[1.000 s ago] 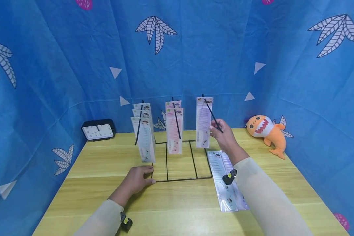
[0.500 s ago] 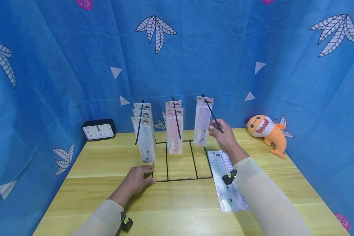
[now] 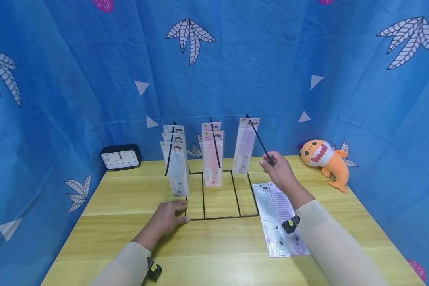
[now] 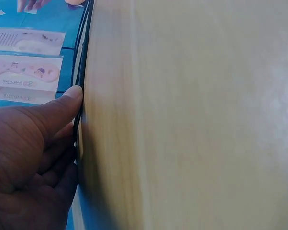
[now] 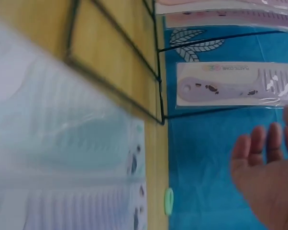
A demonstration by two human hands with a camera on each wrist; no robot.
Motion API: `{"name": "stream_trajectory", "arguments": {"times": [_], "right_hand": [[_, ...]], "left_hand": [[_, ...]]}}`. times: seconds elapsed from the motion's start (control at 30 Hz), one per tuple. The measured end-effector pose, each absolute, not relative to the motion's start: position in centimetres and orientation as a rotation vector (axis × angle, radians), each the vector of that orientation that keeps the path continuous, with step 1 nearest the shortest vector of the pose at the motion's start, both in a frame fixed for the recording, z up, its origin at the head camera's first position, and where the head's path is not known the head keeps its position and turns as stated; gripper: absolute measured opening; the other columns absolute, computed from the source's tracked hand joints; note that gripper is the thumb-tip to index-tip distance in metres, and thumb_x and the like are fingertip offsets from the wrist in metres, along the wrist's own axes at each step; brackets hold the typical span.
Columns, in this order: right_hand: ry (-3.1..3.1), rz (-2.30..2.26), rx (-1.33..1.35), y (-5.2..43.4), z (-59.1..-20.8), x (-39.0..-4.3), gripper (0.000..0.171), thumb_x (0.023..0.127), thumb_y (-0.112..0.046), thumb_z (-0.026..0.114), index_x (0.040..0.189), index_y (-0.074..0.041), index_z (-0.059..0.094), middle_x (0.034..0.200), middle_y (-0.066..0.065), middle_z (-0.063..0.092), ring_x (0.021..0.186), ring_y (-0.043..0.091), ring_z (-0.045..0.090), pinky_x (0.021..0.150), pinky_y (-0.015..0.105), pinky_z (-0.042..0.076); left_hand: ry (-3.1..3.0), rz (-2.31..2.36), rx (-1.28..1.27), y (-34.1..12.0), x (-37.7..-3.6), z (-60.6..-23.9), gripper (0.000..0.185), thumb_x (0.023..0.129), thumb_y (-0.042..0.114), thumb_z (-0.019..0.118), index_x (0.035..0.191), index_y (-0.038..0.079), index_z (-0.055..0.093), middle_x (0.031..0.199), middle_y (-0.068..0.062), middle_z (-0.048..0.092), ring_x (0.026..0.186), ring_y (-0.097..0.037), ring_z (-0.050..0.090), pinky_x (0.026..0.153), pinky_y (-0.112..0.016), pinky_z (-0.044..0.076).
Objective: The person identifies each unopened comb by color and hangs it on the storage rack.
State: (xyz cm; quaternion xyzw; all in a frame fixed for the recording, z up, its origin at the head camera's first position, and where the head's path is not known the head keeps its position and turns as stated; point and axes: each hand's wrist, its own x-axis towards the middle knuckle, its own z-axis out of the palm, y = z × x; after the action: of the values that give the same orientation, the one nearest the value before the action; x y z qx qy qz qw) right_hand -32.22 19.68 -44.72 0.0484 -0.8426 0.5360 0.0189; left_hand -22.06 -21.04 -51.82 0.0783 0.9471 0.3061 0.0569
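Observation:
A black wire display rack (image 3: 221, 217) stands on the table with packaged combs on its hooks. My left hand (image 3: 167, 217) grips the rack's front left corner; the left wrist view shows the thumb (image 4: 70, 96) against the wire. On the right hook hangs a purple packaged comb (image 3: 246, 145), tilted. My right hand (image 3: 280, 171) is at that hook's front end, apart from the comb, its fingers loosely bent. Whether it touches the hook is unclear. Blue packaged combs (image 3: 176, 167) hang on the left hook, pink packaged combs (image 3: 212, 159) on the middle one.
Right of the rack, a blue packaged comb (image 3: 266, 214) and a purple packaged comb (image 3: 282, 202) lie on the wooden table (image 3: 214, 254). A black clock (image 3: 120, 157) stands at the back left, an orange plush shark (image 3: 325, 163) at the back right. Blue curtain (image 3: 264, 71) surrounds the table.
My right hand has let go of the hanging purple comb and drawn back towards me and slightly right. The comb's lower end has swung left. My left hand stays on the rack.

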Motion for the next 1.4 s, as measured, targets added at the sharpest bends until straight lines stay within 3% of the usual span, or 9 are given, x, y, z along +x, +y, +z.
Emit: {"name": "stream_trajectory", "arguments": {"times": [0.23, 0.37, 0.63, 1.1, 1.4], "right_hand": [[-2.969, 1.191, 0.062, 22.8, -45.9, -27.9, 0.054, 0.107, -0.027, 0.071, 0.147, 0.001, 0.049, 0.138, 0.025, 0.063, 0.127, 0.043, 0.063, 0.104, 0.056, 0.059], [-3.145, 1.021, -0.050, 24.2, -46.7, -25.4, 0.065, 0.102, -0.029, 0.077, 0.150, 0.003, 0.046, 0.139, 0.030, 0.062, 0.118, 0.043, 0.065, 0.094, 0.054, 0.061], [-3.289, 0.837, -0.095, 25.4, -48.2, -21.9, 0.073, 0.095, -0.030, 0.086, 0.143, 0.009, 0.048, 0.110, 0.020, 0.065, 0.091, 0.028, 0.061, 0.077, 0.040, 0.055], [-3.308, 0.711, -0.101, 26.2, -49.0, -20.7, 0.076, 0.091, -0.025, 0.087, 0.146, 0.011, 0.047, 0.106, 0.019, 0.065, 0.090, 0.029, 0.062, 0.077, 0.044, 0.057], [-3.368, 0.734, -0.176, 27.5, -48.7, -20.8, 0.066, 0.094, -0.020, 0.082, 0.133, 0.021, 0.047, 0.099, 0.021, 0.065, 0.084, 0.029, 0.064, 0.071, 0.041, 0.058]], "left_hand": [[2.872, 0.926, 0.239, -21.1, -22.0, -51.6, 0.051, 0.096, 0.023, 0.086, 0.142, 0.008, 0.073, 0.157, -0.010, 0.064, 0.152, -0.041, 0.053, 0.126, -0.059, 0.044], [2.866, 0.924, 0.230, -21.0, -21.9, -51.5, 0.051, 0.096, 0.023, 0.086, 0.143, 0.008, 0.072, 0.157, -0.009, 0.064, 0.152, -0.040, 0.052, 0.127, -0.059, 0.043], [2.868, 0.910, 0.227, -21.0, -22.0, -51.6, 0.051, 0.096, 0.024, 0.086, 0.143, 0.009, 0.072, 0.158, -0.010, 0.063, 0.152, -0.040, 0.052, 0.127, -0.059, 0.043], [2.880, 0.909, 0.241, -20.9, -22.0, -51.8, 0.051, 0.095, 0.025, 0.086, 0.142, 0.009, 0.073, 0.156, -0.007, 0.065, 0.152, -0.039, 0.053, 0.127, -0.057, 0.044], [2.881, 0.919, 0.233, -21.0, -22.0, -51.8, 0.051, 0.095, 0.024, 0.087, 0.142, 0.009, 0.073, 0.156, -0.009, 0.065, 0.151, -0.039, 0.053, 0.126, -0.058, 0.044]]}}
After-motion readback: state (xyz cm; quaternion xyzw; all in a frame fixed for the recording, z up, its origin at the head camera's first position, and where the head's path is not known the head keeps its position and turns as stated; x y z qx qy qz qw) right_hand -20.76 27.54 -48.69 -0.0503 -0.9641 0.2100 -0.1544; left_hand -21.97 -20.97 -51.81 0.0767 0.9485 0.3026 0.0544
